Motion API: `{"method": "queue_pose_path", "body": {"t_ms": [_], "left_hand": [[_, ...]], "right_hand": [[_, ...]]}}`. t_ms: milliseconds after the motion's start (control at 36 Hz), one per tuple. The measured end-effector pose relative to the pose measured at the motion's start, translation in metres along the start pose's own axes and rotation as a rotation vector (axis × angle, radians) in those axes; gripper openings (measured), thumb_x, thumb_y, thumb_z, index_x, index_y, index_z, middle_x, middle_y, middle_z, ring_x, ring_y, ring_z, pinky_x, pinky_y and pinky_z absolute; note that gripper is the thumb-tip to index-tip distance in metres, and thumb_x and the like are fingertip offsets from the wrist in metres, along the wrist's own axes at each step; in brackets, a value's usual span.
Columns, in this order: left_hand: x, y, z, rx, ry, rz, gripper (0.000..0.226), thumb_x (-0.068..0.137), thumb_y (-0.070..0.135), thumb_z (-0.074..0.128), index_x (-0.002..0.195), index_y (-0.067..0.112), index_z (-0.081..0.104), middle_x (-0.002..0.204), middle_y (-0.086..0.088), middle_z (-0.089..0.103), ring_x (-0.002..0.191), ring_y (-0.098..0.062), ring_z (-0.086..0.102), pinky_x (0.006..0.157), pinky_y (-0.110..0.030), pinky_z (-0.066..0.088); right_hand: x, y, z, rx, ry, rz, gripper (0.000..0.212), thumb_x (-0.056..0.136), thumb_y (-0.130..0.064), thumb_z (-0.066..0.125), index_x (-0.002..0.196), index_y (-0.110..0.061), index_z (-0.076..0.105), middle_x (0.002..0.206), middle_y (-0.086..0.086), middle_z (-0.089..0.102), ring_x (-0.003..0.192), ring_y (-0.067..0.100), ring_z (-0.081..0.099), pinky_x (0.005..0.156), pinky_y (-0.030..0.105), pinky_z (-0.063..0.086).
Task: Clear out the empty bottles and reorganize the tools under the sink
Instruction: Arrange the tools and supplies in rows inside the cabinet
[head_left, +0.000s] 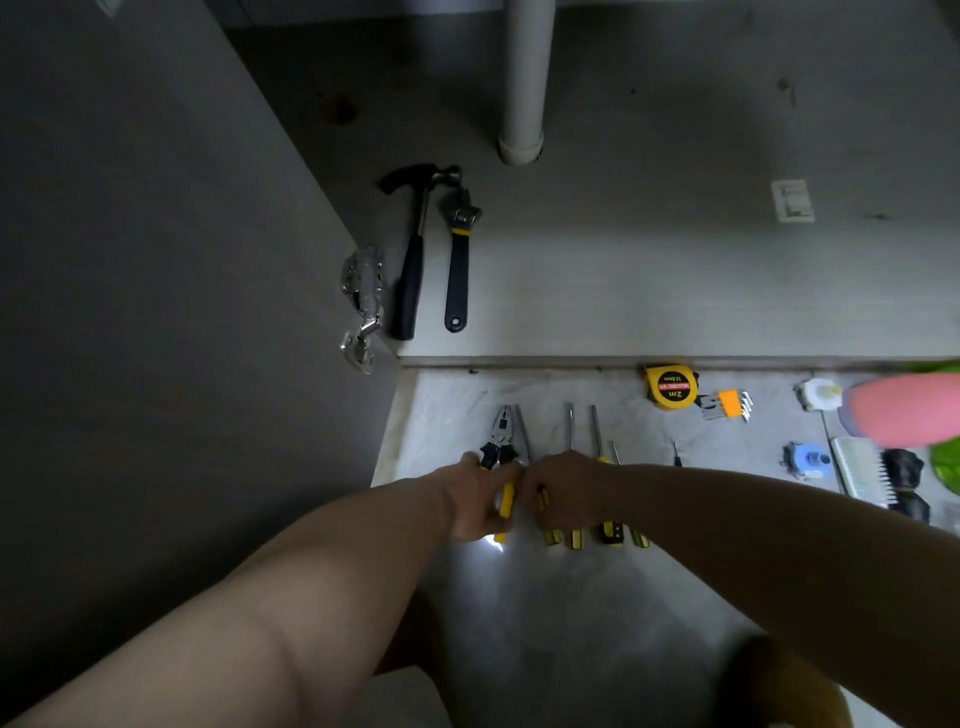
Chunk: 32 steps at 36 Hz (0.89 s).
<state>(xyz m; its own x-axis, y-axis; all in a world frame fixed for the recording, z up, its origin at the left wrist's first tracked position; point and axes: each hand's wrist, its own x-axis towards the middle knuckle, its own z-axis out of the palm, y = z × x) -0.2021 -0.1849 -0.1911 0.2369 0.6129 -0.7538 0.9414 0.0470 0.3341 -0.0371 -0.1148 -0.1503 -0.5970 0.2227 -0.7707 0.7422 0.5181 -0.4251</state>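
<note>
A black hammer (413, 260) and an adjustable wrench (458, 260) lie side by side on the cabinet floor (649, 270) under the sink. On the tiled floor in front lie yellow-handled pliers (500, 441) and a row of several yellow-and-black screwdrivers (597, 467). My left hand (475, 501) grips the yellow handle of the pliers. My right hand (563, 491) is curled over the handle of the leftmost screwdriver beside the pliers. The two hands touch each other.
A grey drain pipe (524, 78) stands at the back of the cabinet. The open door (156, 260) with its hinge (363, 301) is on the left. A tape measure (671, 387), hex keys (727, 405), bottle caps (808, 460), a brush (860, 467) and a pink bottle (904, 410) lie right.
</note>
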Motion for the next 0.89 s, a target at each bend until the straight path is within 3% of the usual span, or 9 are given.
{"method": "queue_pose_path", "body": {"t_ms": [111, 167, 222, 389, 500, 611, 694, 778, 889], "left_hand": [[-0.006, 0.004, -0.015, -0.041, -0.044, 0.026, 0.061, 0.089, 0.050, 0.067, 0.138, 0.036, 0.035, 0.125, -0.015, 0.046, 0.110, -0.038, 0.058, 0.094, -0.048, 0.053], [-0.013, 0.007, -0.025, -0.049, -0.061, 0.032, 0.059, 0.088, 0.046, 0.068, 0.136, 0.038, 0.035, 0.125, -0.014, 0.043, 0.104, -0.039, 0.060, 0.092, -0.048, 0.054], [-0.021, 0.010, -0.033, -0.030, -0.060, 0.039, 0.059, 0.087, 0.045, 0.066, 0.134, 0.042, 0.032, 0.122, -0.011, 0.040, 0.095, -0.039, 0.061, 0.086, -0.047, 0.057], [-0.043, 0.015, -0.044, 0.136, 0.171, 0.192, 0.053, 0.090, 0.044, 0.050, 0.136, 0.039, 0.024, 0.118, -0.006, 0.036, 0.079, -0.033, 0.059, 0.070, -0.042, 0.054], [-0.043, 0.021, -0.058, 0.250, 0.406, 0.273, 0.047, 0.092, 0.041, 0.046, 0.136, 0.035, 0.029, 0.119, -0.004, 0.033, 0.065, -0.022, 0.050, 0.054, -0.032, 0.040], [-0.038, 0.036, -0.079, 0.155, 0.590, 0.237, 0.046, 0.090, 0.035, 0.049, 0.133, 0.033, 0.032, 0.120, -0.005, 0.031, 0.065, -0.032, 0.058, 0.055, -0.036, 0.045], [-0.032, 0.051, -0.093, 0.063, 0.762, 0.134, 0.045, 0.092, 0.034, 0.052, 0.133, 0.035, 0.034, 0.119, -0.005, 0.034, 0.066, -0.032, 0.060, 0.057, -0.040, 0.052], [-0.022, 0.063, -0.107, -0.023, 0.898, 0.006, 0.043, 0.093, 0.034, 0.051, 0.133, 0.035, 0.035, 0.116, -0.006, 0.037, 0.064, -0.029, 0.058, 0.059, -0.036, 0.051], [-0.005, 0.070, -0.122, -0.030, 0.950, -0.123, 0.039, 0.096, 0.035, 0.047, 0.133, 0.034, 0.034, 0.117, -0.010, 0.036, 0.060, -0.023, 0.049, 0.058, -0.032, 0.043]], "right_hand": [[-0.012, 0.009, -0.024, 0.172, -0.081, 0.043, 0.020, 0.087, -0.010, 0.072, 0.107, -0.009, 0.071, 0.107, 0.009, 0.073, 0.093, 0.019, 0.071, 0.083, 0.034, 0.058], [-0.020, 0.017, -0.040, 0.271, -0.157, 0.067, 0.013, 0.086, -0.007, 0.072, 0.099, -0.012, 0.070, 0.086, 0.004, 0.074, 0.073, 0.011, 0.069, 0.064, 0.025, 0.057], [-0.032, 0.025, -0.056, 0.400, -0.257, 0.121, 0.013, 0.087, -0.005, 0.072, 0.095, -0.015, 0.068, 0.072, 0.000, 0.071, 0.066, 0.008, 0.069, 0.057, 0.019, 0.053], [-0.075, 0.045, -0.102, 0.535, -0.510, 0.036, 0.021, 0.096, -0.007, 0.060, 0.108, -0.020, 0.072, 0.111, 0.008, 0.065, 0.089, 0.012, 0.065, 0.077, 0.023, 0.054], [-0.101, 0.056, -0.124, 0.734, -0.562, -0.084, 0.029, 0.097, -0.002, 0.055, 0.119, -0.014, 0.070, 0.118, 0.015, 0.059, 0.091, 0.014, 0.061, 0.078, 0.022, 0.054], [-0.108, 0.064, -0.129, 0.938, -0.415, -0.145, 0.030, 0.094, 0.004, 0.056, 0.114, -0.011, 0.073, 0.116, 0.020, 0.052, 0.101, 0.030, 0.051, 0.085, 0.028, 0.051], [-0.102, 0.063, -0.129, 1.094, -0.259, -0.182, 0.024, 0.090, 0.001, 0.061, 0.106, -0.012, 0.074, 0.100, 0.012, 0.059, 0.090, 0.018, 0.058, 0.084, 0.026, 0.052], [-0.088, 0.058, -0.128, 1.117, 0.001, -0.167, 0.019, 0.096, -0.001, 0.058, 0.102, -0.014, 0.071, 0.088, 0.002, 0.063, 0.082, 0.011, 0.061, 0.083, 0.024, 0.053], [-0.064, 0.048, -0.127, 0.957, 0.429, -0.010, 0.016, 0.098, -0.004, 0.055, 0.101, -0.010, 0.070, 0.105, 0.017, 0.068, 0.085, 0.019, 0.063, 0.092, 0.040, 0.056]]}}
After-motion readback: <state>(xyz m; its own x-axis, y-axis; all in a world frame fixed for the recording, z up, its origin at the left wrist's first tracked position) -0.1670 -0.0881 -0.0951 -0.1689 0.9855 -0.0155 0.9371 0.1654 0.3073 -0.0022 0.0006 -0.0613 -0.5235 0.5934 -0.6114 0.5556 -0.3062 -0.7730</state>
